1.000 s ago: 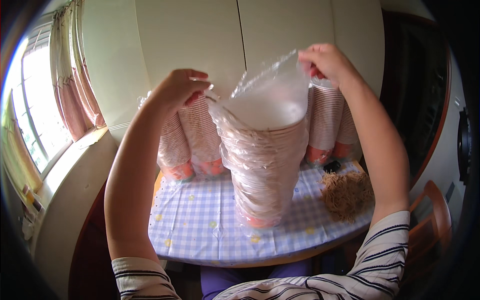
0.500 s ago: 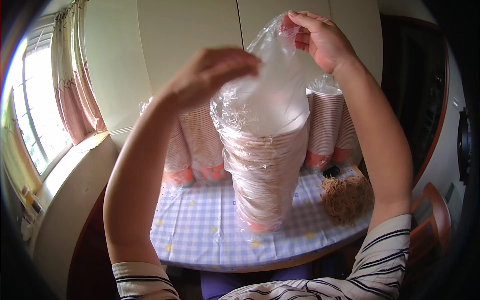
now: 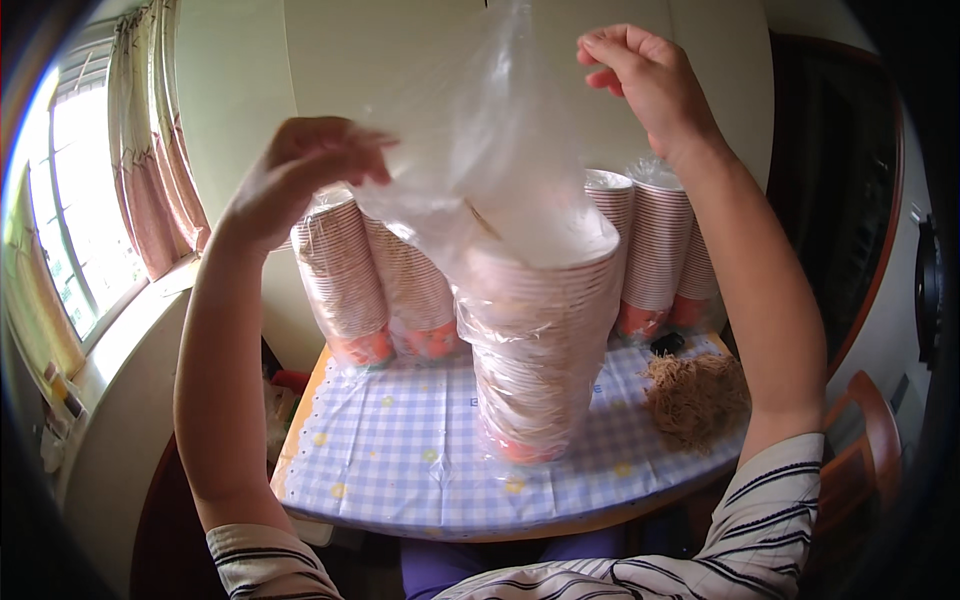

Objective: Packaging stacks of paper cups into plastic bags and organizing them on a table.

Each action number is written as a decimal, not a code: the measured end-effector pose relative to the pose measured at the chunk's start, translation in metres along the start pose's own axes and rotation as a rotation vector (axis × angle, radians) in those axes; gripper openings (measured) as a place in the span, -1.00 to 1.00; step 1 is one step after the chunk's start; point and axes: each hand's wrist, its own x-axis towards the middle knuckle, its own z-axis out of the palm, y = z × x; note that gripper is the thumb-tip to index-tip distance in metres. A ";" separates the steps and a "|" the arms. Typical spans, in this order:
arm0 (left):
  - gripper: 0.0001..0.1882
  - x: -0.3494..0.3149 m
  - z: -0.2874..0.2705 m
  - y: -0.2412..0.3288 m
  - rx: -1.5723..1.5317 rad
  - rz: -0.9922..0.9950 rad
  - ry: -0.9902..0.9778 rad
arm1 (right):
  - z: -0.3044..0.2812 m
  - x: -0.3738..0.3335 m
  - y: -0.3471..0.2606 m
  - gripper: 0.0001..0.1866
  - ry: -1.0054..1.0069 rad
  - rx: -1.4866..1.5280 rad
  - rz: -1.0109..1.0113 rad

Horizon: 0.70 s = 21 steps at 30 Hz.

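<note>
**Tall cup stack upright between two raised hands**

From where I stand, the bagged stack of paper cups (image 3: 540,370) is upright at the middle of the blue-checked tablecloth (image 3: 380,480), its long axis vertical, mouth up, narrowing to an orange foot; the loose top of its clear plastic bag (image 3: 500,130) flares high above the rim and spreads leftward. The left hand (image 3: 300,165) is the nearer one to the film; its fingers bend toward the bag's left edge, but they are blurred, and I cannot tell whether they pinch it or merely brush it; from them the cups' mouth lies rightward and lower down. The right hand (image 3: 652,85) is raised right of the bag's peak, fingers loosely curled, apart from the plastic and gripping nothing I can see; from it the mouth lies below, slightly left. On the far side, two bagged cup stacks (image 3: 335,265) stand at left, more cup stacks (image 3: 655,255) at right; a tangle of tan string (image 3: 697,400) sits on the right, just nearer than a small black object (image 3: 668,344).
</note>
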 end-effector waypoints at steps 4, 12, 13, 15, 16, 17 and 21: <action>-0.70 -0.006 -0.005 0.001 -0.386 0.202 0.176 | 0.020 -0.029 -0.024 -0.80 -0.003 -0.160 -0.522; -0.47 -0.020 0.001 0.021 -0.204 -0.355 -0.254 | 0.038 -0.070 -0.038 -0.67 -0.413 -0.483 -0.596; -0.50 -0.021 0.001 0.025 -0.132 -0.351 -0.308 | 0.035 -0.071 -0.037 -0.69 -0.423 -0.507 -0.511; -0.56 -0.017 0.005 0.034 -0.246 -0.168 -0.318 | 0.029 -0.069 -0.033 -0.58 -0.500 -0.532 -0.316; -0.57 -0.014 0.010 0.038 -0.297 -0.077 -0.292 | 0.032 -0.071 -0.030 -0.58 -0.503 -0.531 -0.316; -0.59 -0.012 0.013 0.047 -0.357 -0.100 -0.216 | 0.036 -0.075 -0.025 -0.50 -0.422 -0.438 -0.337; -0.64 0.012 0.059 0.059 -0.428 0.326 -0.278 | 0.017 -0.080 -0.033 -0.21 0.035 -0.432 -0.690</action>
